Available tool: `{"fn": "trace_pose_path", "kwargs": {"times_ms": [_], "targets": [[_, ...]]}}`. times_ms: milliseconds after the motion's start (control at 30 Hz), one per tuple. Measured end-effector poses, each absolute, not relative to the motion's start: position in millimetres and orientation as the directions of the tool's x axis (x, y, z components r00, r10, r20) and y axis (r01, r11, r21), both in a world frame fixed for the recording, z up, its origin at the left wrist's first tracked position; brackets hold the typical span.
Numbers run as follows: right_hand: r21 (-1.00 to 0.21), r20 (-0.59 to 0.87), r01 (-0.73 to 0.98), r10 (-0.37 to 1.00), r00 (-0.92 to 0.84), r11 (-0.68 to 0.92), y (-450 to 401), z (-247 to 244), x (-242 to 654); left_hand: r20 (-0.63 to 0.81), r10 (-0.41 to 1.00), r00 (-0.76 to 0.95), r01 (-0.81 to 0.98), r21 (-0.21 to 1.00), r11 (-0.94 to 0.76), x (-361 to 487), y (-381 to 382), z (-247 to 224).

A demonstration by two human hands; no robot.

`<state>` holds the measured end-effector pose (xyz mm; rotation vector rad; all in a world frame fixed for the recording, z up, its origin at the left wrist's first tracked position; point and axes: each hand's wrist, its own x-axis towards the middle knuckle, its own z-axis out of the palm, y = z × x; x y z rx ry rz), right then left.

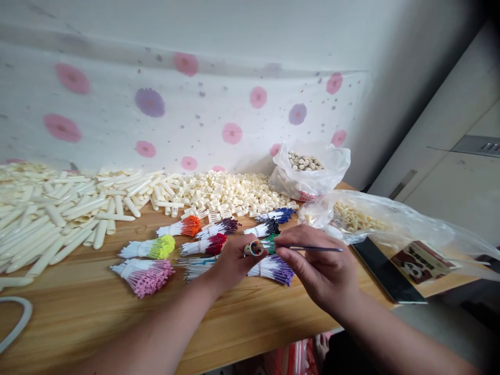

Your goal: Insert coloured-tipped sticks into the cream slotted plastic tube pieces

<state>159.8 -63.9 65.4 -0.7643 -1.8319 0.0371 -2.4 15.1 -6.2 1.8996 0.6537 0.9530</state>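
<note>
Cream cylinder point(247, 249) just below the centre of the frame, gripped between thumb and fingers of the left hand point(234, 258), open end toward the camera. Coloured specks point(257, 248) inside its mouth: filling apparently begun, exact progress impossible to tell. Slim dark rod point(312, 248) pinched by thumb and fingertips of the right hand point(326, 268), left tip near the cylinder, contact unclear. Judged one piece in progress; no finished one recognisable in view. Around and behind the hands, tied bundles, mostly full-looking: purple-tipped bundle point(279, 268) and green-tipped bundle point(269, 243) partly covered by fingers, red-tipped bundle point(214, 244), orange-tipped bundle point(190, 225), yellow-tipped bundle point(164, 247), pink-tipped bundle point(152, 278) further left. Plenty seemingly left: heap of cream tubes point(78, 208) at left, pile of slotted pieces point(230, 192) above centre, both loose. Right of centre, white bag point(332, 166) of round pieces; below it, clear bag point(402, 213) close to the right hand, likeliest obstacle. Dark flat slab point(386, 271) and panda box point(424, 260) at right, on the wooden table point(97, 328), outside the working spot.
</note>
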Motion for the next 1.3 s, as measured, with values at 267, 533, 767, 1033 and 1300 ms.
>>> {"fn": "trace_pose_path", "kwargs": {"times_ms": [267, 533, 767, 1033, 1300], "targets": [[-0.360, 0.845, 0.504, 0.504, -0.181, 0.785, -65.3, 66.4, 156.6, 0.414, 0.712, 0.567, 0.058, 0.842, -0.536, -2.4, 15.8, -5.6], [-0.385, 0.841, 0.521, 0.523, -0.143, 0.762, -66.4, 65.3, 155.6, 0.569, 0.648, 0.507, 0.154, 0.679, -0.717, -4.4, 15.3, -2.1], [-0.388, 0.842, 0.525, 0.523, -0.133, 0.758, -67.4, 66.3, 158.6, 0.526, 0.670, 0.523, 0.132, 0.727, -0.674, -4.3, 16.3, -3.3], [-0.337, 0.866, 0.514, 0.474, -0.160, 0.789, -71.4, 70.7, 158.3, 0.414, 0.721, 0.556, 0.067, 0.842, -0.535, -3.6, 13.0, -2.2], [-0.330, 0.861, 0.510, 0.475, -0.181, 0.794, -72.4, 70.9, 157.7, 0.399, 0.679, 0.616, -0.003, 0.863, -0.505, -3.1, 13.5, -4.3]]}}
